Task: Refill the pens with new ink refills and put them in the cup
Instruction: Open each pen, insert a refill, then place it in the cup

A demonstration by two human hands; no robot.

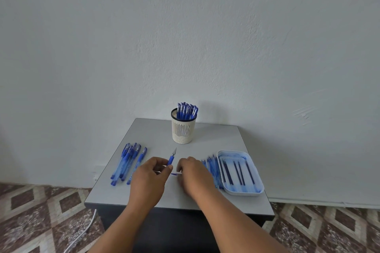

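Now the left hand (149, 178) grips a pen (171, 157) mid-bench (216, 135), tip up. Beside it, the right hand (193, 174) pinches a refill (174, 174). More refills lie in the tray (260, 174) at right; the cup (183, 127) stands behind, holding pens.

A small grey table (216, 135) against the wall carries a white slotted cup (183, 129) of blue pens at the back, a heap of pens (128, 163) on the left and a white tray (256, 188) of refills on the right.
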